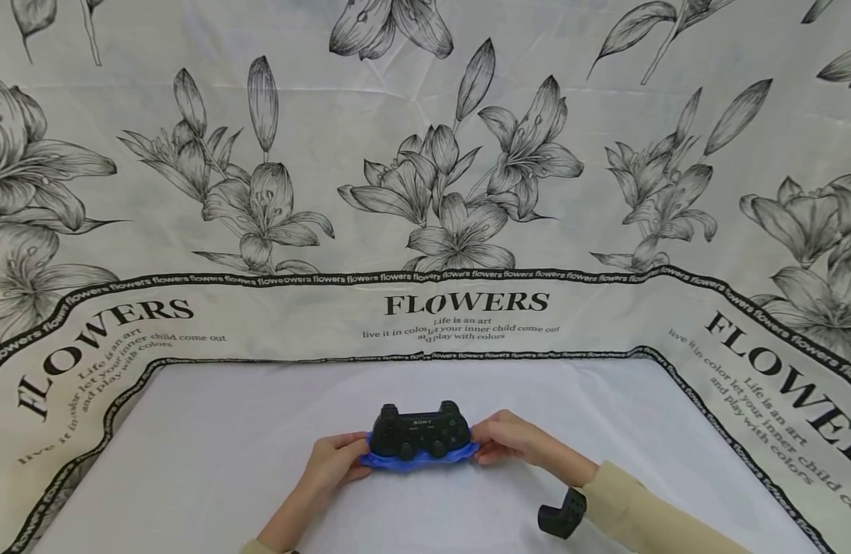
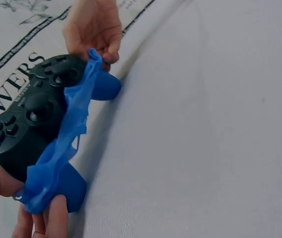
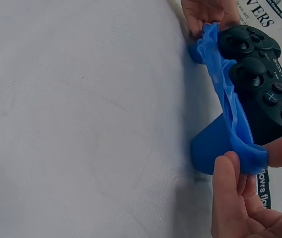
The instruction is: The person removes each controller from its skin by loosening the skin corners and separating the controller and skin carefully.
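A black Sony game controller (image 1: 420,429) faces up between the two hands, its handles inside a blue stretchy controller cover (image 1: 422,462). Above the handles, the cover's bunched edge (image 2: 74,124) runs along the controller's near side, leaving sticks and buttons bare. My left hand (image 1: 334,460) pinches the cover at the left end, thumb on top and fingers beneath. At the right end, my right hand (image 1: 510,438) pinches the other corner between thumb and fingers. In the right wrist view the blue cover (image 3: 210,144) encloses the near handle, and the folded rim lies by the thumb.
A white cloth (image 1: 211,431) covers the table. Behind and at both sides stands a flower-printed curtain (image 1: 460,315) with black lettering. A black wrist device (image 1: 562,514) sits at the right sleeve's cuff.
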{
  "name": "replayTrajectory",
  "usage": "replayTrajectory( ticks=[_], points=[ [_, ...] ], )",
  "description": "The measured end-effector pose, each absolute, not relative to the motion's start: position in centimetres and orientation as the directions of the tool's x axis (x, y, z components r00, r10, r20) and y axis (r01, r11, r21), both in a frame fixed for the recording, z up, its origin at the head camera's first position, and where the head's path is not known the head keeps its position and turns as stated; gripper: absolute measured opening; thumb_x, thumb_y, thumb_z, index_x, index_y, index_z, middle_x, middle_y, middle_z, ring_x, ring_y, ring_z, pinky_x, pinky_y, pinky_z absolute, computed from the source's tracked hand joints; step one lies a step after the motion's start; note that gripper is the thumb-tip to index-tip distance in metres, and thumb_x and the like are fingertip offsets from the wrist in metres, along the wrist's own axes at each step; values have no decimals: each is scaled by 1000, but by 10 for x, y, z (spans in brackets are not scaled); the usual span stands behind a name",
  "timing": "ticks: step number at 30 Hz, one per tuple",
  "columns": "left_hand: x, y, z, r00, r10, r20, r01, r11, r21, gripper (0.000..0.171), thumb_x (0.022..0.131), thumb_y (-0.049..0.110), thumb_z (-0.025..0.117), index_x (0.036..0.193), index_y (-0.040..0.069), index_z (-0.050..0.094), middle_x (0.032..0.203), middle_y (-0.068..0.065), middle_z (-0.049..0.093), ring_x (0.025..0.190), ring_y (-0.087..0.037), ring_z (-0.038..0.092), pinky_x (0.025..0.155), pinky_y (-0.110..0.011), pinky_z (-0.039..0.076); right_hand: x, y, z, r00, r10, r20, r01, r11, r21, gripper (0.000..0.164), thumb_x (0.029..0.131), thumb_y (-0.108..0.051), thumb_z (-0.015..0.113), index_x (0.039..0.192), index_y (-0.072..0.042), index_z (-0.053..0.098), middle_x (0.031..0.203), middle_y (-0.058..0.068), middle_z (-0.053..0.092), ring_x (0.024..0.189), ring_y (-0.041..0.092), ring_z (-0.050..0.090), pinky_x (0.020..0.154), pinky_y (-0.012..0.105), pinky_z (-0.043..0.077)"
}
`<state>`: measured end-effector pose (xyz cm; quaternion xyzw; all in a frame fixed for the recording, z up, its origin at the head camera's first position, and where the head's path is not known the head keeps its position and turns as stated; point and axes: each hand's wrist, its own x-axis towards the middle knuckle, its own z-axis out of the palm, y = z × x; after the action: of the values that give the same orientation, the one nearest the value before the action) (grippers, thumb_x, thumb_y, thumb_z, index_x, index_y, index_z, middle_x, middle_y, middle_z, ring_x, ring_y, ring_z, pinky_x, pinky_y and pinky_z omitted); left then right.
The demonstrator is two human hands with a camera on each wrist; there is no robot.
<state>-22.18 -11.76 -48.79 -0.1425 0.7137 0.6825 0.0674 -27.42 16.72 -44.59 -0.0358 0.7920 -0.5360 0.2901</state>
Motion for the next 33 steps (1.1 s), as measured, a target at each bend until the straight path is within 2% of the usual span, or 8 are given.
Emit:
replayTrajectory(
  ticks=[5,10,16,22,33],
  points=[
    [-229,-116,-494,-953,-170,-252,-263,42,964,35,77,3,66,109,-11,66,87,-10,71,65,-9,63,59,-26,58,-274,165,-443,-882,-311,-355,161,510,-845,27,81,-13,61,95,8,70,61,-3,61,52,4,58,54,18,53],
    [-231,-115,-488,-946,-179,-269,-294,128,947,32,76,9,69,104,-5,69,80,-4,69,64,-7,60,57,-25,57,-277,162,-443,-902,-228,-368,185,565,-804,23,80,-12,64,91,6,72,60,-1,61,50,6,57,53,20,53],
    [-231,-114,-486,-937,-203,-285,-317,150,936,31,76,9,68,104,-5,69,80,-4,68,64,-8,59,57,-25,57,-276,160,-444,-902,-215,-374,200,559,-804,23,80,-12,64,92,6,72,59,-1,60,49,5,57,51,19,53],
    [-228,-112,-493,-944,-199,-263,-292,131,947,32,77,10,67,105,-6,68,81,-4,69,64,-7,60,57,-25,57,-273,159,-447,-902,-195,-384,229,539,-810,23,79,-11,63,92,7,71,58,-1,60,48,5,57,51,18,52],
    [-223,-108,-493,-958,-209,-197,-224,115,968,22,78,6,66,96,-4,66,81,-5,65,63,-9,57,56,-25,57,-275,160,-451,-891,-202,-406,270,482,-834,25,78,-8,60,94,8,70,58,0,60,49,5,58,50,18,53]
  ],
)
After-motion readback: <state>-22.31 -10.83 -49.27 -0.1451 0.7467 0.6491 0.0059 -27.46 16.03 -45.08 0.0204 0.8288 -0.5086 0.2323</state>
